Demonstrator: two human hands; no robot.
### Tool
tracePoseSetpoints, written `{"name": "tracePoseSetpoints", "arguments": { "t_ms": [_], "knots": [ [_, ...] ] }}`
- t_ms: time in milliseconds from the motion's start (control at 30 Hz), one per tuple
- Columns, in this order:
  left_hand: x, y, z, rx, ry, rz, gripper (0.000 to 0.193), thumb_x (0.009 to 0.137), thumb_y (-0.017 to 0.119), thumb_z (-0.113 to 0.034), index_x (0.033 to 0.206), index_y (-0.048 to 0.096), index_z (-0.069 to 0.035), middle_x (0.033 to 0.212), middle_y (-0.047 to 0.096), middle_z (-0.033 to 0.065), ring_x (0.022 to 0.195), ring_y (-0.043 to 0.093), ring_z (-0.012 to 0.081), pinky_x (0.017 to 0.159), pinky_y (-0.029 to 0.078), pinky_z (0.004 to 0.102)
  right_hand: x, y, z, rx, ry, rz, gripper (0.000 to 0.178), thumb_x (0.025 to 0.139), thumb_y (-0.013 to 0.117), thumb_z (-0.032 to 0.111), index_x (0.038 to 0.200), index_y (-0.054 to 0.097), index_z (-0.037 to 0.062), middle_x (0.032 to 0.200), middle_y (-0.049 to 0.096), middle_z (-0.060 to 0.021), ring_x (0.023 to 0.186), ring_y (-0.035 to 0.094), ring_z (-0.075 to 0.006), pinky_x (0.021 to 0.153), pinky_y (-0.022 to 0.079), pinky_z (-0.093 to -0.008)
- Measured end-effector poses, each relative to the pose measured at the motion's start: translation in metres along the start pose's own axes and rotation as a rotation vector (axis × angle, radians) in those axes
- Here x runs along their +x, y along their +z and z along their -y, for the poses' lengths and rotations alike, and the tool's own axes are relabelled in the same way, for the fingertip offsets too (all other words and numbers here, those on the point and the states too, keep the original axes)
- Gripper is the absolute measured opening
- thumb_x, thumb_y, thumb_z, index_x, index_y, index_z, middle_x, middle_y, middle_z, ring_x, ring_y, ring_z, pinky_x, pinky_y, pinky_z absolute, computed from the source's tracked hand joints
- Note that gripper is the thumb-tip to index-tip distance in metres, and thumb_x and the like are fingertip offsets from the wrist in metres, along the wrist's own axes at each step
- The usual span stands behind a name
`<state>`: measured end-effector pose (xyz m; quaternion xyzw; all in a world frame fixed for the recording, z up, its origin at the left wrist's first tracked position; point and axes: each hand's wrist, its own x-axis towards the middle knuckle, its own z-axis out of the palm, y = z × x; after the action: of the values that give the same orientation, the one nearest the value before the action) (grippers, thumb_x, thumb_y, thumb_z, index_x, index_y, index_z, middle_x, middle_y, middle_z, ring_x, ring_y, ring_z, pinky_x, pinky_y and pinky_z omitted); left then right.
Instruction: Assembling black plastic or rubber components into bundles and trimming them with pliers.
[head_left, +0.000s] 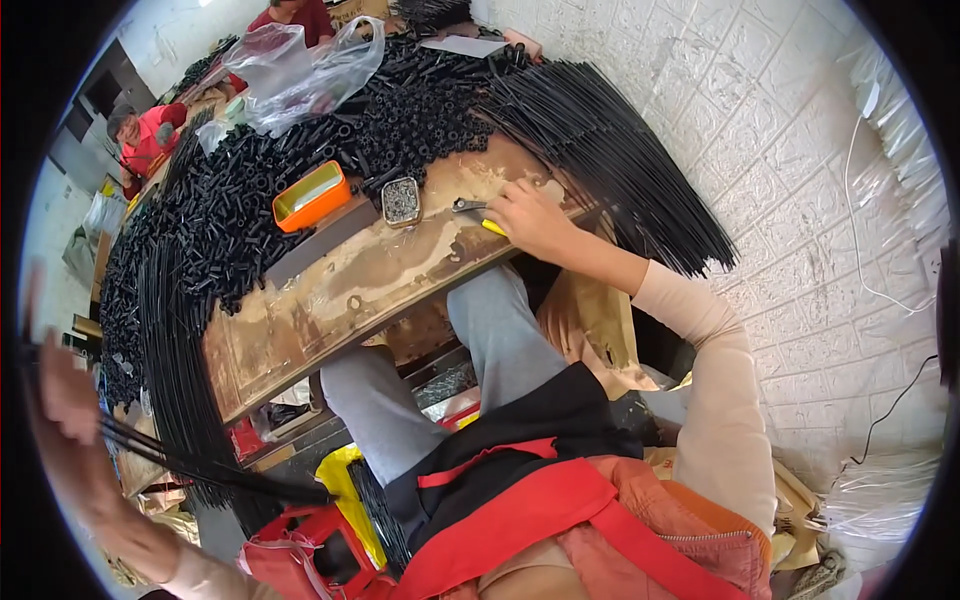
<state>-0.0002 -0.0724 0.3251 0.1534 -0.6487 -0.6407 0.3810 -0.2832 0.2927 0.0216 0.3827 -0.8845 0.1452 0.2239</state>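
Note:
My left hand [68, 395], smeared by motion at the far left, grips one end of a bundle of thin black rods [200, 468] that runs down and right toward a red stool [285, 555]. On the wooden table [330, 310], my right hand [535, 217] is closed around yellow-handled pliers [492, 227]; the metal head points left, and the fingers cover most of the grips. Left of the pliers sits a small square container of tiny metal pieces [401, 202]. An orange rectangular box [312, 196] stands farther left.
A heap of short black tubes [215, 215] covers the table's far side. Long black rods lie fanned at right [610, 150] and hang over the left edge [180, 340]. A clear plastic bag [305, 75] rests on the heap. Two people in red sit beyond; a white wall [740, 130] borders the right.

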Motion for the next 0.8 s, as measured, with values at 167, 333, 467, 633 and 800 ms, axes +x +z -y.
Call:
{"name": "tracePoseSetpoints", "arguments": {
  "t_ms": [167,333,467,633,800],
  "knots": [
    [-0.073,-0.003,0.123,0.358,-0.152,0.383,0.051,0.102,0.036,-0.049,0.121,0.057,-0.007,0.056,0.033,-0.008,0.043,0.029,0.0028,0.037,0.021,0.0199,0.009,-0.003,-0.09,-0.465,-0.007,-0.114,0.008,0.076,0.061,0.019,0.081,0.06,0.012,0.087,0.057,-0.0058,0.087,0.056,-0.0239,0.068,0.047,-0.0353],
    [-0.135,-0.072,0.265,1.031,0.191,0.509,0.033,0.08,0.049,0.005,0.111,0.059,0.0,0.108,0.06,0.0155,0.087,0.062,0.0313,0.075,0.049,0.0383,0.022,-0.002,-0.107,-0.708,0.314,0.025,0.01,0.088,0.052,0.014,0.092,0.058,0.008,0.081,0.063,-0.0128,0.074,0.065,-0.028,0.063,0.055,-0.0359],
    [-0.175,-0.112,0.355,1.078,0.072,0.346,0.027,0.092,0.042,-0.012,0.111,0.057,0.0,0.112,0.058,0.0257,0.104,0.056,0.0448,0.085,0.046,0.0473,0.017,-0.022,-0.152,-0.606,0.2,0.253,0.023,0.09,0.054,0.021,0.099,0.054,0.0008,0.094,0.063,-0.0225,0.086,0.065,-0.0394,0.073,0.053,-0.0461],
    [-0.222,-0.164,0.44,1.116,-0.489,0.234,0.039,0.097,0.047,-0.037,0.11,0.059,-0.003,0.099,0.062,0.0283,0.095,0.059,0.045,0.083,0.045,0.0547,0.01,0.019,-0.279,-0.307,0.183,0.303,0.035,0.088,0.057,0.032,0.094,0.057,-0.0028,0.091,0.062,-0.0266,0.092,0.057,-0.0461,0.075,0.046,-0.0472],
    [-0.24,-0.235,0.454,1.561,-0.398,0.44,0.042,0.088,0.058,-0.04,0.117,0.061,-0.011,0.113,0.062,0.0169,0.106,0.06,0.0373,0.085,0.049,0.0493,0.041,0.001,-0.381,0.282,0.68,0.662,0.023,0.087,0.06,0.027,0.078,0.055,0.0068,0.062,0.05,-0.0023,0.056,0.053,-0.0132,0.049,0.04,-0.0296]
  ]
}}
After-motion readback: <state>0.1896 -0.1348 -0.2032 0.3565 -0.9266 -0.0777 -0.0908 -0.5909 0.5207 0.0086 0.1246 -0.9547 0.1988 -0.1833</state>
